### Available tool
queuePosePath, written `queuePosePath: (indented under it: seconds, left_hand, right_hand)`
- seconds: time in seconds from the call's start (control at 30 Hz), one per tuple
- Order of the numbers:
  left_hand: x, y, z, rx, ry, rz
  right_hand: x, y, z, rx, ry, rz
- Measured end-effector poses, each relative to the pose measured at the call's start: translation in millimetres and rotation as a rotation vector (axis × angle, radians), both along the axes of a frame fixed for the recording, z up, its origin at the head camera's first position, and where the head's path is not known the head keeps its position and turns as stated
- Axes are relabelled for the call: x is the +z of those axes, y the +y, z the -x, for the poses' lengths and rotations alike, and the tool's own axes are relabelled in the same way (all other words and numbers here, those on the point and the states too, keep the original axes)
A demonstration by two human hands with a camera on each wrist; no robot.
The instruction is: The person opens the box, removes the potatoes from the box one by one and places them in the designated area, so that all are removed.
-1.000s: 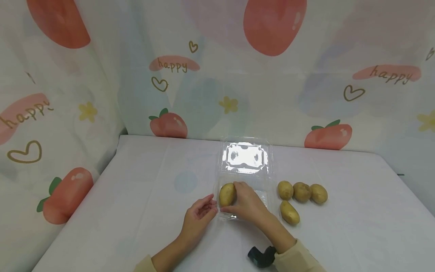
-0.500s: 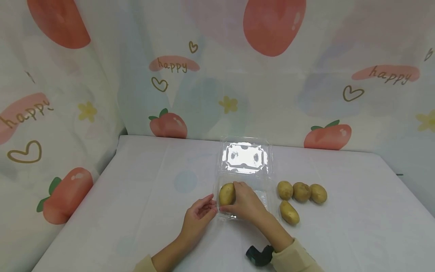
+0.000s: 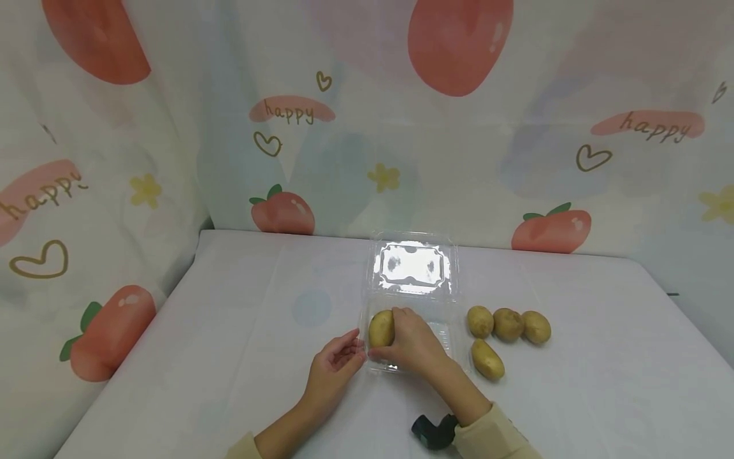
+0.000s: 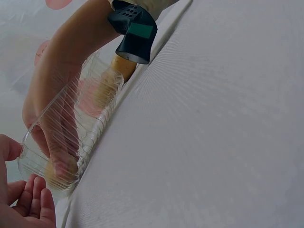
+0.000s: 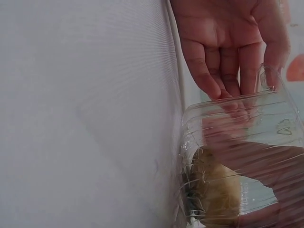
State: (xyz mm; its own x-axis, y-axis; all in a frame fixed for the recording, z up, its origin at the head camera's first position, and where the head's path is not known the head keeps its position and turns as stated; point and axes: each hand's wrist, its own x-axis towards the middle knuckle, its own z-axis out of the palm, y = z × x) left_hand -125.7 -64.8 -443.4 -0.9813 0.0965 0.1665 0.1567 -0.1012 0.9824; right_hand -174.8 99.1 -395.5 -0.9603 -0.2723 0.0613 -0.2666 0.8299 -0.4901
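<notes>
A clear plastic clamshell container stands on the table with its lid raised at the back. Inside its left half, my right hand grips a potato, thumb in front and fingers behind. The container wall lies between that hand and the left wrist camera. My left hand is at the container's front left corner, its thumb touching the rim and its loosely bent fingers against the wall. More potatoes lie right of the container: three in a row and one nearer potato.
A black curved object shows beside my right sleeve, near the bottom of the head view. White cloth covers the table. Printed curtains hang behind it and at the left.
Both hands, the potato and the container keep practically the same places. The black object and my right sleeve shift slightly left, and the whole head view drifts a little.
</notes>
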Motion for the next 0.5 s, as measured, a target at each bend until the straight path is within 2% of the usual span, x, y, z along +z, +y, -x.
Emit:
queuePosePath:
  seconds: [0.2, 0.5]
  left_hand:
    - [-0.3, -0.2, 1.4, 0.002, -0.028, 0.004]
    - [-0.6, 0.2, 1.0, -0.008, -0.016, -0.009]
  right_hand:
    - [-0.3, -1.6, 0.9, -0.001, 0.009, -0.003]
    - [-2.6, -2.0, 1.1, -0.01, 0.057, -0.015]
